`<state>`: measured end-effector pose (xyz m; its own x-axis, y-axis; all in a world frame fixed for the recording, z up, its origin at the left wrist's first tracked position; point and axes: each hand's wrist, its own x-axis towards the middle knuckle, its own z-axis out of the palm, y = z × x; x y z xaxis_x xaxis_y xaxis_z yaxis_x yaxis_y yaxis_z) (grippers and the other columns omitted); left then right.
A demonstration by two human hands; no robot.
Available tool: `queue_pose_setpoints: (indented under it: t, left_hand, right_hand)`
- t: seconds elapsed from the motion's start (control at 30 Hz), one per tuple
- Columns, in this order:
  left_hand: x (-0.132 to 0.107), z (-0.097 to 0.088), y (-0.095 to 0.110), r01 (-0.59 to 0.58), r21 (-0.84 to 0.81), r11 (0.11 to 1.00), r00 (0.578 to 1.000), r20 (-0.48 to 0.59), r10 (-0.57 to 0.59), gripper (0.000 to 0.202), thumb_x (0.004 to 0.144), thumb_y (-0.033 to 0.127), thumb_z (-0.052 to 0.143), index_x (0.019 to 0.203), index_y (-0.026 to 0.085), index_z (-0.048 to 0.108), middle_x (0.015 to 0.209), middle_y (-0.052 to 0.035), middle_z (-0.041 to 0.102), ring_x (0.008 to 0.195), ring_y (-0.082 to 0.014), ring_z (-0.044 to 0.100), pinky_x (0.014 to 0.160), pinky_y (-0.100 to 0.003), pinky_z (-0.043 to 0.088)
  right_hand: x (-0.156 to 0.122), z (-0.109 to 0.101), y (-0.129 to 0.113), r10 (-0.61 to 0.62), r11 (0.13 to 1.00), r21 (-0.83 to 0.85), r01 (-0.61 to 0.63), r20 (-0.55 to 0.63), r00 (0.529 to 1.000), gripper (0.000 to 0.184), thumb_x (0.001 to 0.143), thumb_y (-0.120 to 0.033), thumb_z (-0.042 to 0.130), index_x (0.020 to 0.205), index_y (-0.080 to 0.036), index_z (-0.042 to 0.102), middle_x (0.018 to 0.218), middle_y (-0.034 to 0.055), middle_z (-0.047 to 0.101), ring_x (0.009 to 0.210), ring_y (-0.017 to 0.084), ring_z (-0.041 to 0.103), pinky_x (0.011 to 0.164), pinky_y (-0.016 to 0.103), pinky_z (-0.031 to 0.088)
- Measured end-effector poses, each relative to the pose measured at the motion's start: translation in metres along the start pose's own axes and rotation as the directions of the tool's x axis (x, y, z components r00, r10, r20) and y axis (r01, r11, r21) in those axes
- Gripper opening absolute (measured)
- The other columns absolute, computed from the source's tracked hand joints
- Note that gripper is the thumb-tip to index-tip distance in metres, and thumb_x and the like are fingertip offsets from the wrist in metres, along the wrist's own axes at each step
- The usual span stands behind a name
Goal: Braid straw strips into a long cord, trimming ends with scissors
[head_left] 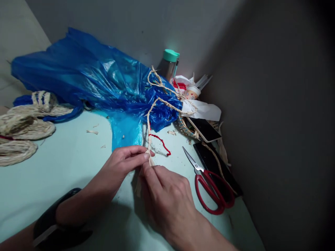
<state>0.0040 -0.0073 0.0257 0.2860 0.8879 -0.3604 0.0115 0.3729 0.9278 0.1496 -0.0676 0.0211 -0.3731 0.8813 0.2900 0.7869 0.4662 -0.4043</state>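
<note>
Two hands pinching a pale, straw-coloured twisted fibre cord (149, 122) above a pale green table (78, 164)

The cord lies at the centre of the scene. From the fingers it runs toward the far side, bends right over a crumpled, glossy blue plastic bag (104, 73) and reaches a white sheet of paper (206, 111). The left hand (125, 162), with a black band (49, 218) around its forearm, has thumb and forefinger clamped together on the cord. Just nearer, the right hand (170, 191) has thumb and forefinger pressed together on the fibre; its other fingers are curled, and whether they grip anything cannot be told. Loose strands hang beneath it. A thin red fuzzy strand (162, 141) meets the cord just beyond the fingertips and loops right. To the right, scissors with red handles and steel blades (198, 167), slightly open, partly overlap a flat black rectangular object (205, 157). Farther off stand a dark bottle with a turquoise lid (169, 66) and a white-rimmed patterned cup (192, 92). At the left edge lie thick, cream-coloured bundles of plaited fibre (31, 125).
</note>
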Motion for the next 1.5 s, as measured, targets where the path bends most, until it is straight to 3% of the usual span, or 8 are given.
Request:
queue_pose_setpoints:
  t: [0.13, 0.27, 0.37, 0.57, 0.87, 1.07, 1.27, 1.5]
  left_hand:
    - [0.001, 0.003, -0.002, 0.091, -0.202, 0.975, 0.996, 0.011, -0.09, 0.014, 0.071, 0.027, 0.077, 0.083, 0.019, 0.074, 0.078, -0.0023, 0.071, 0.073, -0.0164, 0.063, 0.069, -0.026, 0.05]
    - [0.003, 0.004, -0.003, 0.163, -0.311, 0.936, 0.984, 0.125, -0.129, 0.013, 0.076, 0.021, 0.072, 0.088, 0.017, 0.074, 0.079, -0.0039, 0.071, 0.067, -0.0137, 0.062, 0.071, -0.025, 0.051]
    - [0.004, 0.002, -0.006, 0.156, -0.3, 0.941, 0.984, 0.128, -0.122, 0.016, 0.079, 0.022, 0.07, 0.094, 0.016, 0.073, 0.078, -0.0033, 0.07, 0.064, -0.0123, 0.059, 0.068, -0.025, 0.049]
    - [0.005, 0.0, -0.008, -0.013, 0.036, 0.999, 1.0, -0.004, 0.013, 0.019, 0.078, 0.032, 0.07, 0.092, 0.019, 0.076, 0.071, -0.0015, 0.07, 0.069, -0.0183, 0.062, 0.069, -0.028, 0.048]
    - [0.006, -0.001, -0.004, -0.245, 0.439, 0.865, 0.937, -0.121, 0.327, 0.01, 0.076, 0.03, 0.069, 0.071, 0.025, 0.076, 0.086, -0.004, 0.074, 0.086, -0.0244, 0.064, 0.084, -0.034, 0.046]
    - [0.003, 0.003, -0.001, -0.123, 0.246, 0.961, 0.985, -0.087, 0.149, 0.009, 0.075, 0.03, 0.069, 0.073, 0.021, 0.07, 0.073, -0.0014, 0.068, 0.07, -0.0185, 0.059, 0.067, -0.028, 0.046]
    - [0.005, 0.005, -0.009, 0.035, -0.022, 0.999, 0.999, 0.039, -0.034, 0.021, 0.072, 0.032, 0.071, 0.077, 0.018, 0.056, 0.054, 0.0099, 0.039, 0.044, -0.0043, 0.027, 0.043, -0.018, 0.02]
    - [0.009, 0.005, -0.012, 0.057, 0.011, 0.998, 0.997, 0.058, -0.057, 0.023, 0.074, 0.035, 0.066, 0.083, 0.018, 0.053, 0.055, 0.0087, 0.048, 0.039, -0.0018, 0.022, 0.039, -0.017, 0.011]
  right_hand:
    - [0.006, -0.01, 0.002, 0.087, 0.951, 0.299, -0.079, -0.013, 0.996, 0.025, 0.095, -0.035, 0.051, 0.096, -0.016, 0.067, 0.076, 0.0067, 0.066, 0.067, 0.018, 0.059, 0.06, 0.03, 0.043]
    - [0.013, -0.012, 0.012, 0.294, 0.871, 0.441, -0.218, -0.112, 0.949, 0.014, 0.094, -0.024, 0.052, 0.095, -0.016, 0.064, 0.087, 0.0063, 0.068, 0.079, 0.017, 0.062, 0.071, 0.028, 0.045]
    - [0.017, -0.01, 0.018, 0.369, 0.817, 0.496, -0.295, -0.056, 0.928, 0.015, 0.094, -0.026, 0.052, 0.095, -0.017, 0.063, 0.088, 0.0057, 0.068, 0.08, 0.017, 0.062, 0.073, 0.028, 0.045]
    - [0.022, -0.013, 0.02, 0.413, 0.771, 0.534, -0.347, -0.005, 0.911, 0.017, 0.094, -0.03, 0.053, 0.099, -0.017, 0.061, 0.091, 0.0061, 0.068, 0.081, 0.017, 0.062, 0.074, 0.029, 0.046]
    - [0.023, 0.001, 0.023, 0.352, 0.766, 0.536, -0.355, 0.112, 0.929, 0.017, 0.092, -0.025, 0.053, 0.107, -0.016, 0.058, 0.086, 0.0042, 0.068, 0.076, 0.016, 0.061, 0.069, 0.027, 0.043]
    - [0.023, 0.002, 0.025, 0.304, 0.752, 0.564, -0.341, 0.162, 0.939, 0.019, 0.096, -0.017, 0.043, 0.107, -0.017, 0.059, 0.082, 0.0028, 0.068, 0.074, 0.015, 0.061, 0.068, 0.026, 0.041]
    - [0.023, -0.003, 0.025, 0.362, 0.767, 0.499, -0.403, 0.182, 0.914, 0.018, 0.095, -0.02, 0.045, 0.097, -0.016, 0.062, 0.08, 0.0019, 0.065, 0.072, 0.015, 0.055, 0.066, 0.025, 0.035]
    - [0.02, 0.007, 0.027, 0.353, 0.654, 0.612, -0.445, 0.273, 0.895, 0.019, 0.094, -0.026, 0.052, 0.109, -0.017, 0.059, 0.071, -0.0012, 0.066, 0.062, 0.012, 0.053, 0.058, 0.022, 0.034]
